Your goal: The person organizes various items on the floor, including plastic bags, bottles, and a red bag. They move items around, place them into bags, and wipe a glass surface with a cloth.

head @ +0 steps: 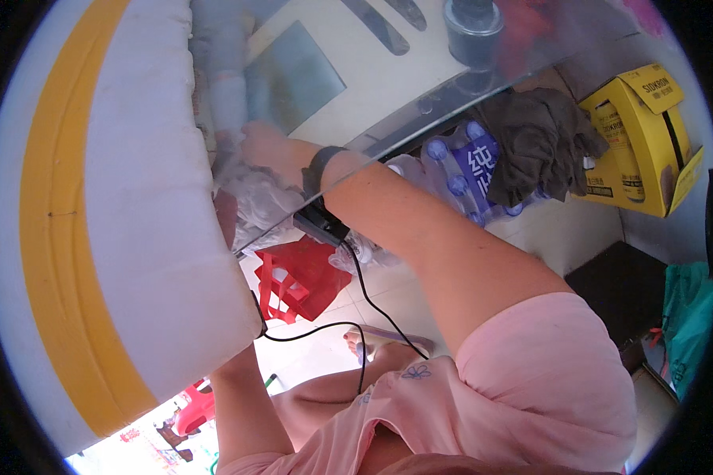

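A large white foam box (148, 225) with a yellow tape band fills the left side. My right arm reaches across to it, and my right hand (264, 148) shows blurred through a glass pane (386, 119), close to the box's far side and beside crumpled clear plastic bags (261, 199). Its fingers are too unclear to read. A black strap with a black device (322, 222) and a cable is on that wrist. My left forearm goes up behind the box's near corner, which hides my left hand. A small reddish-brown patch shows beside the box; what it is cannot be told.
A red bag (303, 279) lies on the tiled floor near my foot. Farther right are shrink-wrapped bottles (457, 172), a dark cloth (529, 142), a yellow carton (636, 148) and a teal bag (686, 320). A lidded glass jar (474, 35) is near the top. Black cables hang by my body.
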Demonstrator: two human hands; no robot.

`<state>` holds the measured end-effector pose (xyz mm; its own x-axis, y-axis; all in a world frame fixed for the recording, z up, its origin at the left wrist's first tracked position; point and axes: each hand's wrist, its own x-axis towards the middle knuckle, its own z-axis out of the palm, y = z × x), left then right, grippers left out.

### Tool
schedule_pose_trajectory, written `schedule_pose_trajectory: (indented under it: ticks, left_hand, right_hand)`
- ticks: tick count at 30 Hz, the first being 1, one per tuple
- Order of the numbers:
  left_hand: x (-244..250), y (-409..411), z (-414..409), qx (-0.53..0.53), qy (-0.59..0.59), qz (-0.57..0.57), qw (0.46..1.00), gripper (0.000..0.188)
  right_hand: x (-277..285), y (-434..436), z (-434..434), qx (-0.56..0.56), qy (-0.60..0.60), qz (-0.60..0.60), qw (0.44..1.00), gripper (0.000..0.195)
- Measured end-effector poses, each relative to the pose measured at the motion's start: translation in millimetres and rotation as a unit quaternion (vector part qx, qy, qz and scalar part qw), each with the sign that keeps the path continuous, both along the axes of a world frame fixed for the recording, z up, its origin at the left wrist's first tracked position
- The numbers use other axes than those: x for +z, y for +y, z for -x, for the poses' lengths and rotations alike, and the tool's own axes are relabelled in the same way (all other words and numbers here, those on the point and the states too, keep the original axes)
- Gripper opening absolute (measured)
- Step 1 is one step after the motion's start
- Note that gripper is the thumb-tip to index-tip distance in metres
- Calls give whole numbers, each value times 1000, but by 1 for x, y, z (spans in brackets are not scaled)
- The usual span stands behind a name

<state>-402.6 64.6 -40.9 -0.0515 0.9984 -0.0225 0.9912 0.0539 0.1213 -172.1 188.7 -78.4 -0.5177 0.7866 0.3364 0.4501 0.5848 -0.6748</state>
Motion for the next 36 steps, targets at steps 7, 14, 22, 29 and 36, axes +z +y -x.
schedule_pose_trajectory:
  ticks: [7,14,22,29,36]
  left_hand:
    - [2,-9,-26,12,-19,3,1000,39]
    - [3,-11,-43,21,-36,12,999,39]
    - [1,-20,-44,30,-44,22,998,39]
    - [4,-27,-43,38,-45,29,998,39]
    - [4,-32,-44,40,-45,32,998,39]
  right_hand:
    - [35,-8,-18,-70,352,328,874,37]
    - [-10,33,27,-100,139,246,954,30]
    - [22,27,12,-44,238,381,892,43]
    - [47,18,-3,-53,153,363,918,48]
    - [67,7,-29,-51,215,437,872,34]
